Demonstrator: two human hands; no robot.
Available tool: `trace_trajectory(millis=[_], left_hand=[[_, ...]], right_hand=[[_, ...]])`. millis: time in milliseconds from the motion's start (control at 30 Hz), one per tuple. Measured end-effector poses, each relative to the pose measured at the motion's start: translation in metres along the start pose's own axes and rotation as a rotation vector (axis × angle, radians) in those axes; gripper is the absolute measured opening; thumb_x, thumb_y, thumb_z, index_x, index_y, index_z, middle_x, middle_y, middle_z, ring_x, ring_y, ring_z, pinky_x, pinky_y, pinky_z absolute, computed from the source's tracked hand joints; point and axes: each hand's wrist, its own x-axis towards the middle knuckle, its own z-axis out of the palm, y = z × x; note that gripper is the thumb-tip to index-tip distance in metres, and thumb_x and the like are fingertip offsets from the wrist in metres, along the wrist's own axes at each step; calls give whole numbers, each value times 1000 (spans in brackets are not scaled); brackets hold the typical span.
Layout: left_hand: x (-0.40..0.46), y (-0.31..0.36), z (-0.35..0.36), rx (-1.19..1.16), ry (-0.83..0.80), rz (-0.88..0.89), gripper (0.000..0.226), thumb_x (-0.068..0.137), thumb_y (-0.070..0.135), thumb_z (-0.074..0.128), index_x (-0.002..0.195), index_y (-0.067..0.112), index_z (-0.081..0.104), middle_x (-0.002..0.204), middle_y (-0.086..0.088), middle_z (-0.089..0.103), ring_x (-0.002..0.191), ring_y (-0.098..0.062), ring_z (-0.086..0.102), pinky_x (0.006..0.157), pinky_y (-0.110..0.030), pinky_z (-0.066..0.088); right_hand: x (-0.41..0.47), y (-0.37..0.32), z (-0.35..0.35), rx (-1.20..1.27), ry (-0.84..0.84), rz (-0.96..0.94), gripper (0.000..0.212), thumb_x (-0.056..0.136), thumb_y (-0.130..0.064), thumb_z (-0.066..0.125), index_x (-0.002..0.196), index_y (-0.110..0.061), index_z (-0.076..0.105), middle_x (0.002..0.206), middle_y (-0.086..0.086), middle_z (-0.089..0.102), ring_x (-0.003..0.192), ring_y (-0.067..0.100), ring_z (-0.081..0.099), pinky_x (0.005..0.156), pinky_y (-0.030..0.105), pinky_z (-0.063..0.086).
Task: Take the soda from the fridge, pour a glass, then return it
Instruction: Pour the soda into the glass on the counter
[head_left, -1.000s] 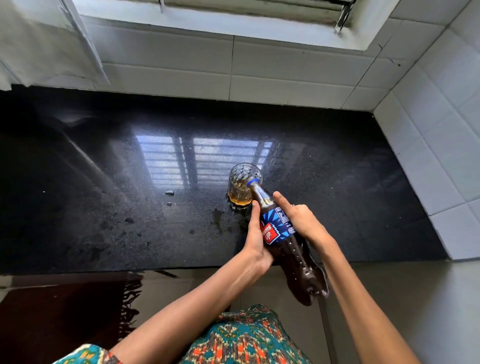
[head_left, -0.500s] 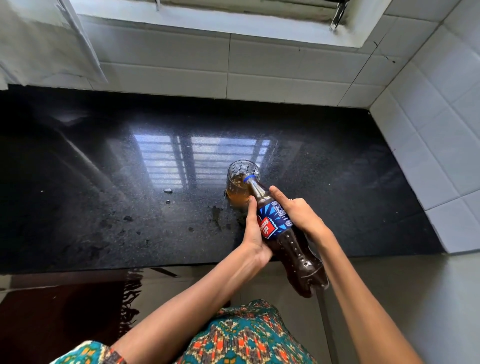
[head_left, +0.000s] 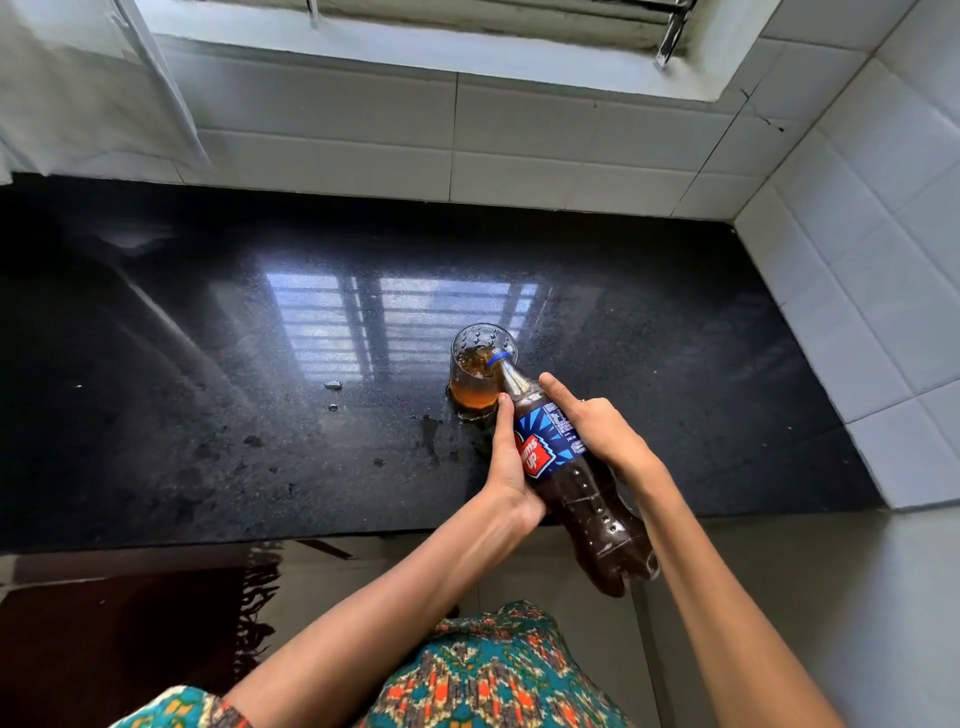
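Cola has risen in the glass (head_left: 480, 371) since before as the Thums Up bottle (head_left: 558, 457) is gripped by left hand (head_left: 506, 467) and right hand (head_left: 597, 426)

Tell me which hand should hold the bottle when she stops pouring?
The right hand, probably. It wraps the label of the soda bottle, so its grip could tip it upright alone. The left hand only presses along the side, near the glass.

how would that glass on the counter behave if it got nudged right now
The glass looks about half full of soda, so it is probably bottom-heavy and would slide before tipping. The polished black counter shows wet spots near its base, so it may skid easily. Being thin clear glass, it is likely fragile.
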Motion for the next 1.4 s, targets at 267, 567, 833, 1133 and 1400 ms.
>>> trace_trajectory(millis=[267,567,833,1133,1400], left_hand=[[1,2,2,-23,6,12,68,79,69,44,91,8,70,76,-15,75,66,-25,73,80,-41,51],[0,3,4,-22,3,6,68,79,70,44,92,7,69,76,-15,75,66,-25,73,79,-40,51],[2,3,3,-29,0,11,69,78,70,46,97,7,68,80,-16,75,69,-26,73,82,-42,51],[2,6,2,-12,4,27,68,79,70,44,93,8,69,77,-14,75,67,-24,73,79,-40,52],[2,9,1,-12,2,37,67,80,68,43,96,8,67,76,-13,75,66,-23,73,76,-39,53]], right_hand=[[2,-1,-1,12,-10,2,87,48,-88,50,72,-8,75,78,10,76,79,23,71,91,44,53],[2,-2,-2,6,-5,3,88,46,-89,49,71,-8,74,78,9,76,78,23,71,91,43,53],[2,-3,-3,-7,-3,-8,79,62,-81,49,74,-8,74,80,10,75,78,22,70,88,38,53],[5,-3,-1,4,8,-18,77,66,-79,50,74,-6,74,80,11,75,78,23,70,88,40,53],[7,-3,4,17,11,-37,72,70,-75,51,73,-6,73,81,13,74,80,24,70,89,41,53]])
